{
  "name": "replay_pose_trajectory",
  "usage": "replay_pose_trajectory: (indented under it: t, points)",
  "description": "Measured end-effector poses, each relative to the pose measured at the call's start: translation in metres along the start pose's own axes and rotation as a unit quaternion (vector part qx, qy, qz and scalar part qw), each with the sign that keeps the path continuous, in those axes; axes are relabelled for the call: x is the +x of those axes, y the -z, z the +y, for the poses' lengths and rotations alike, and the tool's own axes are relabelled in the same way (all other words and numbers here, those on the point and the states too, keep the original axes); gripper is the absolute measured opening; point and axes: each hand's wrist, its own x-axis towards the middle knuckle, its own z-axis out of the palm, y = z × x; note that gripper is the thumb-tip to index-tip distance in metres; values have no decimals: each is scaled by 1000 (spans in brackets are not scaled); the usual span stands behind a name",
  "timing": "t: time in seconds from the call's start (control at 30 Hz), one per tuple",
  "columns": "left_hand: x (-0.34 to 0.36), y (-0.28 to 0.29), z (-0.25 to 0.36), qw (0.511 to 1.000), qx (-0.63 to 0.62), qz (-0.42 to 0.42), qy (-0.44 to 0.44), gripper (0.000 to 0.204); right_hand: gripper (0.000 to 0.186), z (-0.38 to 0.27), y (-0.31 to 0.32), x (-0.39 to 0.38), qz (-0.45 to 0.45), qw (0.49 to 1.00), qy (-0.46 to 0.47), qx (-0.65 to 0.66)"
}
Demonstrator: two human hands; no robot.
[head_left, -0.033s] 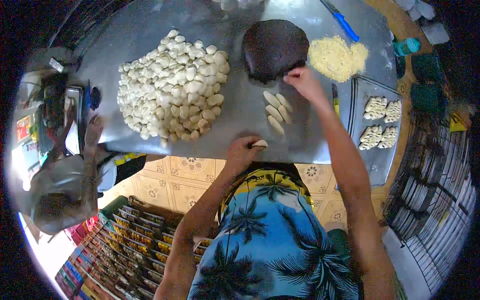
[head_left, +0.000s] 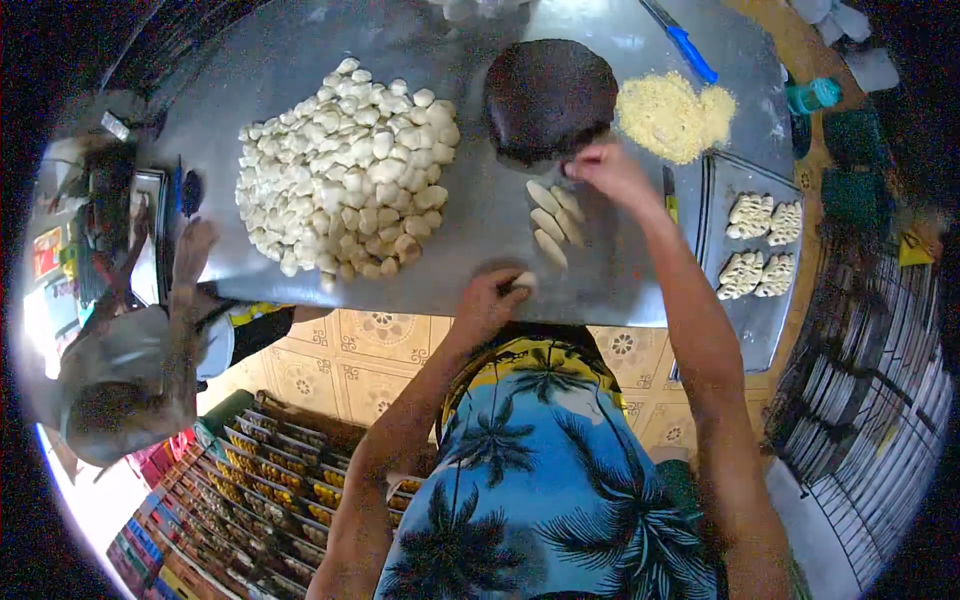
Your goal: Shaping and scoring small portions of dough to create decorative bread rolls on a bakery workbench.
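Observation:
My left hand (head_left: 488,305) rests at the near edge of the metal table (head_left: 290,50), closed on a small pale dough piece (head_left: 524,281). My right hand (head_left: 610,168) reaches further out, its fingers pinching at the near rim of a dark brown mound of filling (head_left: 548,92). Between my two hands lie several oblong rolled dough pieces (head_left: 552,222) in a short row. A big heap of small white dough lumps (head_left: 345,165) covers the table to the left of them.
A heap of yellow crumbs (head_left: 670,115) and a blue-handled knife (head_left: 685,45) lie beyond my right hand. A metal tray (head_left: 735,320) at the right holds several shaped pastries (head_left: 760,245). Another person (head_left: 120,370) stands at the left table edge. Wire racks (head_left: 870,400) stand at the right.

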Motion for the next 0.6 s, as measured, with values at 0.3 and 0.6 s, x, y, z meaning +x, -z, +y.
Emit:
replay_pose_trajectory:
  t: [0.3,0.6]
  points:
    - [13,-44,-5,995,-93,28,33,38,28,62,-124,-172,146,965,214,29]
    - [17,-66,-28,927,208,233,-206,42,59,57,-158,-192,259,854,403,-203]
